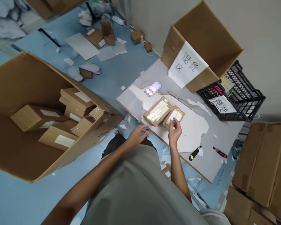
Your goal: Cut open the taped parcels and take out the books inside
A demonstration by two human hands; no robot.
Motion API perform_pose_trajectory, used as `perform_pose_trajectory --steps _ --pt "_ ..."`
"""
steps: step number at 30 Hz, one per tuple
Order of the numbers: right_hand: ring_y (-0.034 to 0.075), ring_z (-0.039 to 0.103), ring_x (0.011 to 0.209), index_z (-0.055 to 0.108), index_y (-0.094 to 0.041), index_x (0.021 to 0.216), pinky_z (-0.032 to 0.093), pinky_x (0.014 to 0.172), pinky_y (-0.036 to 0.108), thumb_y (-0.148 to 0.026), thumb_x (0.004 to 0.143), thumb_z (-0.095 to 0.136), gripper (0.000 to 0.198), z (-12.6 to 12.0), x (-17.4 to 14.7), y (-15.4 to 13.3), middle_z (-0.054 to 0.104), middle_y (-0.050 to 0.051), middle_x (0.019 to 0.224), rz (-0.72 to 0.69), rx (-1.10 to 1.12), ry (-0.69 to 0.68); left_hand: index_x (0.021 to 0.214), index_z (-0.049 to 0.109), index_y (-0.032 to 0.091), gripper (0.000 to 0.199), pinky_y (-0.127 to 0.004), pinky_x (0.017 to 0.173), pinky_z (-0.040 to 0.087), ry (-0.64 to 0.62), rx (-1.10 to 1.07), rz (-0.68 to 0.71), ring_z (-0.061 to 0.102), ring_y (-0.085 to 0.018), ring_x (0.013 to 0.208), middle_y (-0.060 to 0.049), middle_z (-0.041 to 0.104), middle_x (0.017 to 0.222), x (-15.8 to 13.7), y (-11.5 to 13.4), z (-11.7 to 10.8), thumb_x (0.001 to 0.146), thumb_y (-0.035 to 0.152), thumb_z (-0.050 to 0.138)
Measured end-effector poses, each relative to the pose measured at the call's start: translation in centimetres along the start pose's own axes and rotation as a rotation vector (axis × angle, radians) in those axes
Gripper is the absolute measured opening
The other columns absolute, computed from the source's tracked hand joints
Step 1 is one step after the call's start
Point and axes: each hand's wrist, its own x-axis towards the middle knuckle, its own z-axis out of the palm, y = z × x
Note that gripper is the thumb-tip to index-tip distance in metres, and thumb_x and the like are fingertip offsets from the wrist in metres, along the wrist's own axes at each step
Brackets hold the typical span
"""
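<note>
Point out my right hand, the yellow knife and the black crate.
Right hand (175, 131): head view, middle of the hand.
Yellow knife (195, 153): head view, middle of the handle.
Black crate (204, 95): head view, on its front wall.

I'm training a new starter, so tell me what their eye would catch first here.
Probably the big open carton at left, with small boxes inside. Next, the open box bearing a paper sign, at the back of the table beside a black crate. Mid-picture, the right hand is at the smaller of two packages.
</note>
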Motion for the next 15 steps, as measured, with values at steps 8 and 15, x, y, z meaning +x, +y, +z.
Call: perform_pose_trajectory --steps 8,15 --pt "0.025 0.080 0.085 0.085 -0.021 0.111 0.066 0.087 0.040 -0.058 0.099 0.075 0.041 14.5 -7.7 -11.6 0.085 0.008 0.092 -0.116 0.082 -0.518 0.129 0.073 0.022 0.043 -0.051 0.112 0.063 0.427 -0.234 -0.139 0.082 -0.031 0.116 -0.013 0.082 0.134 -7.2 -8.1 -14.0 0.097 0.050 0.068" --pt "0.025 0.082 0.089 0.084 -0.024 0.113 0.066 0.089 0.039 -0.057 0.101 0.071 0.037 28.8 -16.9 -17.1 0.087 0.007 0.097 -0.184 -0.050 -0.977 0.130 0.074 0.021 0.039 -0.049 0.115 0.061 0.712 -0.309 -0.297 0.080 -0.031 0.121 -0.013 0.082 0.132 -14.0 -18.4 -23.9 0.098 0.041 0.068"
